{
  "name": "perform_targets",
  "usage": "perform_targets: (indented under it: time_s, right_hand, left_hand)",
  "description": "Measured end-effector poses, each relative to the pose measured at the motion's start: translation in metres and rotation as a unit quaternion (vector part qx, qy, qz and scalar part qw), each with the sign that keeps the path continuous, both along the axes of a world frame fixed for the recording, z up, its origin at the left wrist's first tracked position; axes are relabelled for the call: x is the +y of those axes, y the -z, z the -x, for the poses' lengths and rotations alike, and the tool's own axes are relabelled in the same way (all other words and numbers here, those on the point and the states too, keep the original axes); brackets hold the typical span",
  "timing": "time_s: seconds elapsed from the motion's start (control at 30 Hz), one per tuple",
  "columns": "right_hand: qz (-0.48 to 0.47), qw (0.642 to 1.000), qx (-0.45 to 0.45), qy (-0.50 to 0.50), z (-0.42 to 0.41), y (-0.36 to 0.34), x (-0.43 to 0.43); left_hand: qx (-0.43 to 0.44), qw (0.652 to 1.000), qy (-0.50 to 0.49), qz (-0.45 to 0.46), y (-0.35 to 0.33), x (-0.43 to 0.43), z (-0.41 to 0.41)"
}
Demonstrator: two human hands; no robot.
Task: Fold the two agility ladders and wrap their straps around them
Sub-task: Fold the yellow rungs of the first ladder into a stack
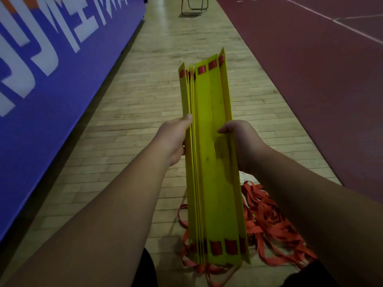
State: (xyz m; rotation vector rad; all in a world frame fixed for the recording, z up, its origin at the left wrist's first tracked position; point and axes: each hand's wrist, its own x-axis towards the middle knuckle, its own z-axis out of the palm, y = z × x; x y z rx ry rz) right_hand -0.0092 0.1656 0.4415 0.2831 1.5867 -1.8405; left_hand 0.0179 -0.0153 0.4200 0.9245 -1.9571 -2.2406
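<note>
Left hand [176, 139]: grips the left edge of the rung stack about halfway along. The thumb lies on top and the fingers are curled underneath, out of sight.
Right hand [238, 141]: clasps the right edge of the stack opposite the left hand. The thumb is hooked over the outer slat and the fingers are hidden below.
Rung stack [209, 162]: flat yellow slats held in the air, pointing lengthwise away from the person. The left slats are packed tight on edge; the right ones fan out flatter. Red webbing shows through slots at both ends.
Straps [269, 214]: red webbing trailing from the stack's near end into a tangled heap on the floor, mostly to the stack's right.
Floor [128, 125]: pale wood planks beneath the stack.
Banner [51, 65]: blue with large white letters, left of the stack.
</note>
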Motion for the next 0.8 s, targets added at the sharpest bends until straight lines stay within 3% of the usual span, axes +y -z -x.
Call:
perform_targets:
  time_s: [0.17, 0.3, 0.53, 0.8]
  right_hand:
    - [-0.012, 1.000, -0.001, -0.002, 0.001, 0.000, 0.001]
    - [0.012, 1.000, -0.013, -0.015, 0.004, 0.003, -0.001]
    - [0.000, 1.000, -0.007, -0.025, 0.006, 0.003, 0.001]
    - [-0.005, 0.999, -0.008, -0.036, 0.007, 0.005, 0.004]
  left_hand:
    - [0.018, 0.997, -0.035, 0.064, 0.002, -0.004, 0.000]
    - [0.013, 0.997, -0.052, 0.054, 0.012, -0.016, 0.008]
    - [0.052, 0.993, 0.002, 0.102, 0.005, -0.018, 0.005]
    - [0.014, 0.986, 0.000, 0.163, 0.014, -0.023, 0.012]
